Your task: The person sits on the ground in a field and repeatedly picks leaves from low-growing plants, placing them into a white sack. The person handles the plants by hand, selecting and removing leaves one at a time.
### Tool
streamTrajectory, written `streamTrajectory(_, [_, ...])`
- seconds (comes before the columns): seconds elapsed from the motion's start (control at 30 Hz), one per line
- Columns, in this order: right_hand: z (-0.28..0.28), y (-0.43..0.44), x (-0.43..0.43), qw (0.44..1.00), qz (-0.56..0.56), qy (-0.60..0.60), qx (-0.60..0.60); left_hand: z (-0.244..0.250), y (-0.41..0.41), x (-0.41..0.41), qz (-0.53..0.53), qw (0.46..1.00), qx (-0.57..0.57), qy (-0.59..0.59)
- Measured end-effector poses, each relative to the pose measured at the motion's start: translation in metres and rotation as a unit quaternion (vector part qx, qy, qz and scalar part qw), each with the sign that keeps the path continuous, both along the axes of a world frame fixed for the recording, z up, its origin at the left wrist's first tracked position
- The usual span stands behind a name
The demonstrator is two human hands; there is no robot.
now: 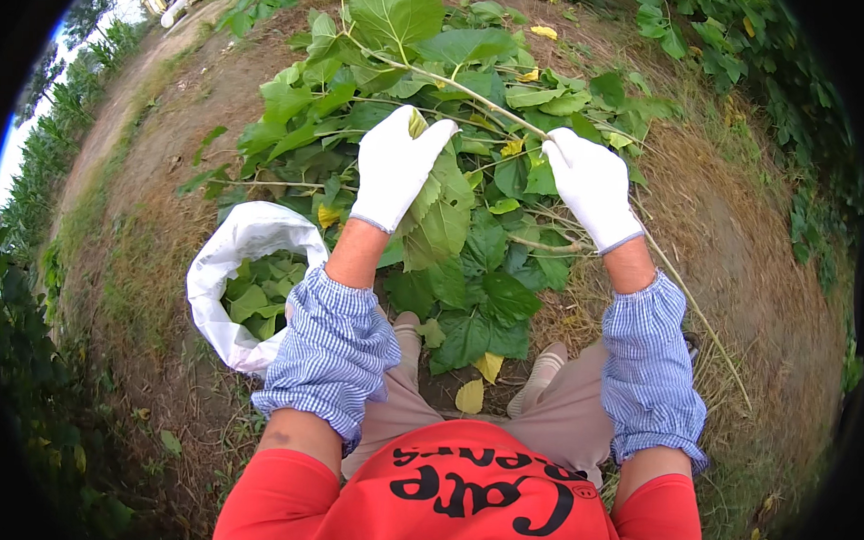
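Observation:
My left hand [400, 162], in a white knitted glove, is closed on several green leaves [441, 213] that hang below its fingers. My right hand [588, 183], gloved the same way, grips a long thin leafy branch [488, 104]. The branch slants from large leaves at the upper left down past my right forearm, its bare end at the lower right. Under both hands lies a pile of cut leafy branches [294, 133]. A white plastic sack [207, 283] with its mouth rolled open stands left of my left forearm, with picked green leaves [256, 303] inside.
My feet rest on bare soil before the pile, near fallen yellow leaves [470, 396]. Dry grass [747, 231] covers ground at the right. Leafy plants [753, 53] line the upper right, and more greenery [35, 399] borders the left. A dirt path [146, 67] runs at the upper left.

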State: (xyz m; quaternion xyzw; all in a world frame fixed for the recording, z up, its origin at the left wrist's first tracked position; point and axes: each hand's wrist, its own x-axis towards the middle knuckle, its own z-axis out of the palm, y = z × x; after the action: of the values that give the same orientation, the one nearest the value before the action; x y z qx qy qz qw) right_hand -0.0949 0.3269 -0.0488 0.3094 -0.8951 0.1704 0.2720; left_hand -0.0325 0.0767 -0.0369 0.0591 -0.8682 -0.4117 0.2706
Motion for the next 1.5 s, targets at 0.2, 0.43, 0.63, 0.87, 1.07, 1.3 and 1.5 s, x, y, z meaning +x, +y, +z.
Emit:
streamTrajectory(0.2, [0.012,0.001,-0.001,0.985,0.149,-0.058,-0.063,-0.01,-0.008,-0.02,-0.065,0.961,0.244,0.113])
streamTrajectory(0.43, [0.028,0.004,0.009,0.915,0.313,-0.214,-0.139,-0.004,-0.002,-0.021,-0.078,0.96,0.234,0.131])
streamTrajectory(0.63, [0.033,0.003,0.01,0.9,0.314,-0.253,-0.165,0.002,-0.007,-0.015,0.003,0.987,0.035,0.154])
streamTrajectory(0.87, [0.021,-0.011,0.016,0.958,0.184,-0.207,-0.08,-0.005,-0.02,-0.011,-0.044,0.976,0.182,0.109])
streamTrajectory(1.07, [0.008,-0.027,0.025,0.989,0.083,-0.098,-0.071,-0.012,-0.018,-0.011,-0.105,0.849,0.514,0.069])
streamTrajectory(1.3, [0.012,-0.021,0.013,0.988,0.06,-0.063,-0.124,0.021,-0.048,0.019,0.069,0.978,-0.028,0.195])
streamTrajectory(1.5, [0.011,-0.01,0.015,0.993,0.076,0.045,-0.076,0.016,-0.138,0.089,0.254,0.915,-0.239,0.204])
